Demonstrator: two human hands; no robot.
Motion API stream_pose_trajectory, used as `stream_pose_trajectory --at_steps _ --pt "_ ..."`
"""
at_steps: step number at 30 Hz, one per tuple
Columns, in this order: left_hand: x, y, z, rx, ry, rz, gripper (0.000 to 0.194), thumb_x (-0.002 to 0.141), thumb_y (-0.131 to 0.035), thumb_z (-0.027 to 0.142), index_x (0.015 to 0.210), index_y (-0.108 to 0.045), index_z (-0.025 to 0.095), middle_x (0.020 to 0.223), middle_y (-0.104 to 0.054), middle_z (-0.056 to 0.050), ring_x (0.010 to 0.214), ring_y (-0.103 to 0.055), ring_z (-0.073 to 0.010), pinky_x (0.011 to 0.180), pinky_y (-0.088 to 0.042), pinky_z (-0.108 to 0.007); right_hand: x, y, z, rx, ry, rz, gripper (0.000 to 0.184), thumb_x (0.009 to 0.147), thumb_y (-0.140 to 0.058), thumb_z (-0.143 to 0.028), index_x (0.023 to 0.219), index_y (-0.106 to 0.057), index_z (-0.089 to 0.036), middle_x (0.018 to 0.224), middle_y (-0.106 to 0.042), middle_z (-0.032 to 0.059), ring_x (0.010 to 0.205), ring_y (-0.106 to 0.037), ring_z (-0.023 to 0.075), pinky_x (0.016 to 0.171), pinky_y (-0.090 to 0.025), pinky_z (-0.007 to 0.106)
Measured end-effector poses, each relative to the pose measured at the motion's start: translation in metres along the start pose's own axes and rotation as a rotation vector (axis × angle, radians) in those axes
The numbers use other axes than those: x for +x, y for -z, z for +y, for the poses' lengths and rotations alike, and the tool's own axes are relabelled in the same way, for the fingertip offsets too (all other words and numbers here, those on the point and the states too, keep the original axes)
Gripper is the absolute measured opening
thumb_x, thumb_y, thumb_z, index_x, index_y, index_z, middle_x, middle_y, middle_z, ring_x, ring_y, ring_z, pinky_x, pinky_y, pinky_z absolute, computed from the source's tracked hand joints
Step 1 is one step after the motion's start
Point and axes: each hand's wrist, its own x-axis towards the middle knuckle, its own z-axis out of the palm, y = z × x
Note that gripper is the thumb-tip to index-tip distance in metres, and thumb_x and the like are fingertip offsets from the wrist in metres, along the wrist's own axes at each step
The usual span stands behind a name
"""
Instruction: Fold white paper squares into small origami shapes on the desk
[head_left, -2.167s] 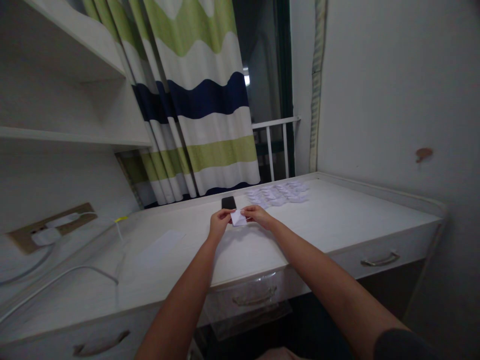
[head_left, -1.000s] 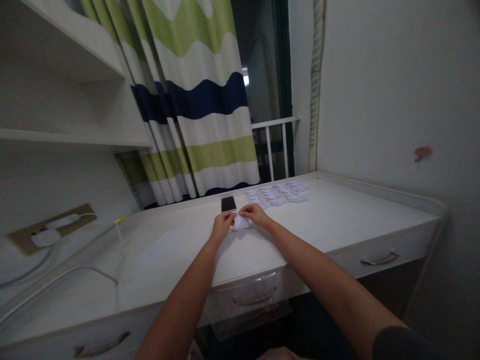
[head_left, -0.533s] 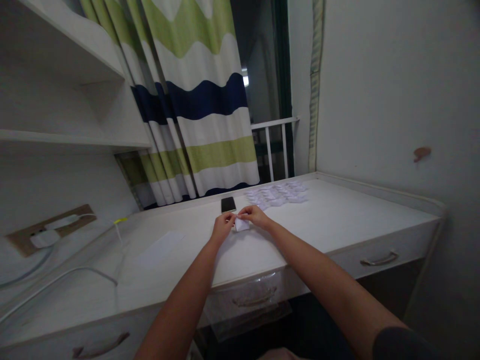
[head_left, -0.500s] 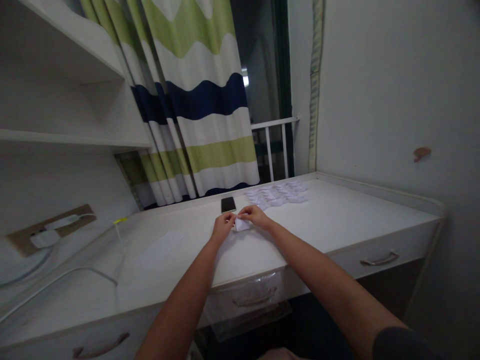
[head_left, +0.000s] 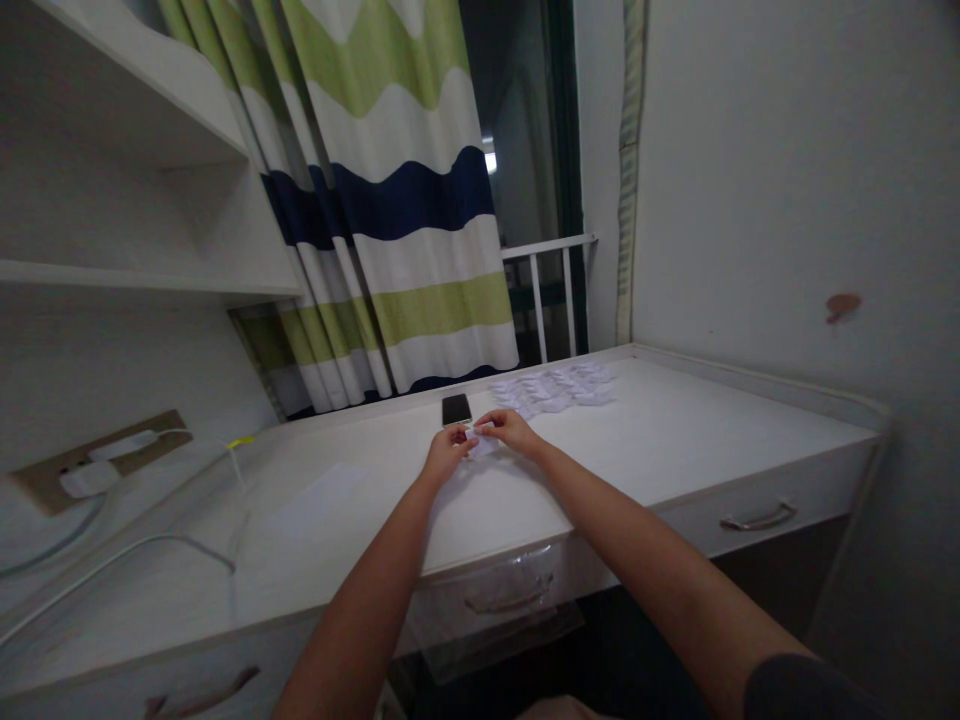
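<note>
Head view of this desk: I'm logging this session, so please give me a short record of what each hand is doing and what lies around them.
left hand: pinching a small folded white paper
right hand: fingertips pinching the same paper
just beyond the hands: black smartphone
farther back: cluster of folded white paper pieces
left of the hands: flat white sheet
surface: white desk

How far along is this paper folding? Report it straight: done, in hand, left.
Done: a cluster of small folded white paper pieces lies at the far end of the white desk. In hand: the left hand and right hand together pinch a small piece of white paper. Left: what looks like a flat white sheet lies unfolded on the desk; no other loose paper shows.
</note>
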Motion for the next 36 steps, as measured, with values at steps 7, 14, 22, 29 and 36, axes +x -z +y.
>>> stream_pose_trajectory --at_steps 7,14,22,29,36 --pt "0.002 0.001 -0.003 -0.017 0.028 0.011 0.027 0.050 -0.069 0.030 0.065 -0.055 0.013 0.056 -0.053 0.002 0.052 -0.049 -0.0095 0.046 -0.041 -0.021 0.001 0.002 0.003 0.004 -0.024 -0.005 0.026 0.057 -0.065 -0.035 0.070 -0.067 -0.012 0.062 -0.062 0.0021 0.056 -0.050 0.0112 0.056 -0.037 0.023" --pt "-0.002 -0.002 -0.004 0.073 0.046 -0.122 0.025 0.055 -0.066 0.031 0.068 -0.056 0.012 0.057 -0.052 0.002 0.049 -0.047 -0.0077 0.045 -0.040 -0.020 0.002 0.003 0.005 -0.084 -0.017 -0.050 0.024 0.059 -0.063 -0.033 0.069 -0.066 -0.011 0.056 -0.058 0.0003 0.053 -0.046 0.0096 0.053 -0.034 0.022" --pt "0.000 0.002 -0.004 0.266 -0.062 0.044 0.018 0.063 -0.059 0.028 0.074 -0.055 0.014 0.064 -0.054 0.001 0.051 -0.047 -0.0084 0.044 -0.040 -0.019 0.002 -0.001 0.007 -0.141 -0.020 0.172 0.031 0.054 -0.067 -0.036 0.073 -0.055 -0.015 0.062 -0.052 -0.0028 0.058 -0.046 0.0096 0.055 -0.035 0.022" --pt "-0.004 0.001 0.001 0.231 -0.118 0.137 0.031 0.069 -0.053 0.026 0.097 -0.043 0.020 0.073 -0.057 0.002 0.048 -0.051 -0.0078 0.043 -0.043 -0.019 -0.003 -0.004 0.002 -0.229 -0.197 0.156 0.034 0.056 -0.066 -0.040 0.061 -0.041 -0.017 0.050 -0.043 -0.0065 0.046 -0.038 0.0067 0.045 -0.028 0.020" --pt "-0.001 0.003 -0.003 0.348 -0.217 0.158 0.012 0.073 -0.049 0.023 0.080 -0.056 0.017 0.084 -0.057 -0.003 0.055 -0.053 -0.0083 0.047 -0.046 -0.020 -0.008 -0.005 -0.008 -0.197 -0.204 -0.041 0.029 0.069 -0.056 -0.038 0.054 -0.047 -0.015 0.045 -0.046 -0.0035 0.040 -0.039 0.0056 0.044 -0.029 0.020"
